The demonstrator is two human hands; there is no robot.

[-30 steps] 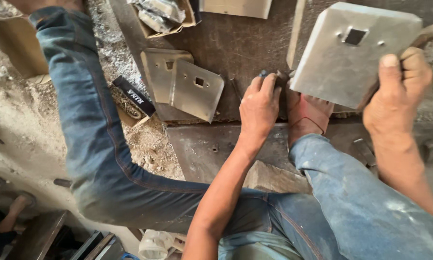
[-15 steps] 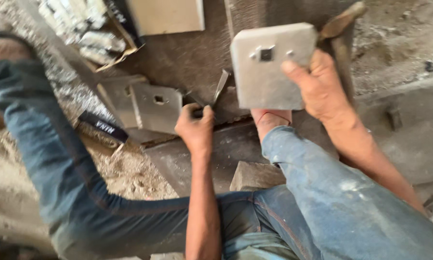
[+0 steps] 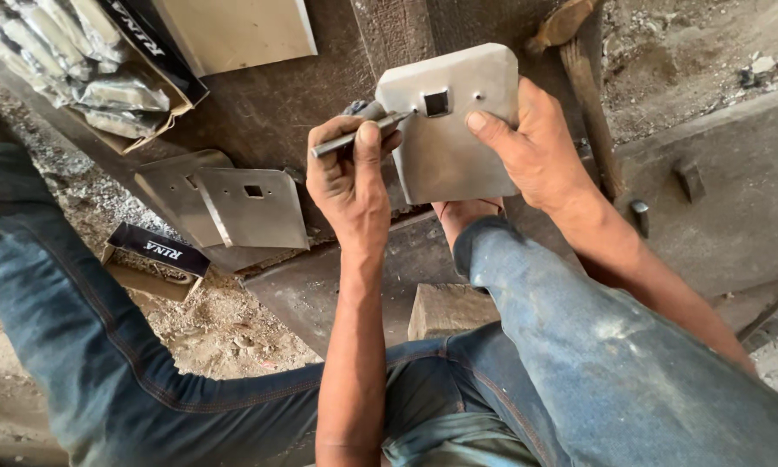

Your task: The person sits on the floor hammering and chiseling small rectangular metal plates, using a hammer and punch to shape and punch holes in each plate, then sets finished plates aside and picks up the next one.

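My right hand [image 3: 532, 147] holds a grey metal plate [image 3: 445, 143] with rounded corners and a square hole near its top, thumb pressed on its face. My left hand [image 3: 350, 177] grips a thin metal rod [image 3: 354, 138] whose tip points at the plate's left edge, close to the square hole. The plate is lifted above a dark steel block [image 3: 320, 290]. My bare foot [image 3: 462, 212] rests on that block, under the plate.
Two similar plates [image 3: 233, 207] lie stacked to the left. A cardboard box of wrapped packets [image 3: 104, 78] sits at top left beside a pale sheet [image 3: 238, 30]. A wooden-handled hammer [image 3: 579, 60] lies behind the plate. A small black box [image 3: 156, 251] rests on gravel.
My left hand rose from the block and now holds the rod against the plate. My right hand brought the plate lower and closer to the centre.
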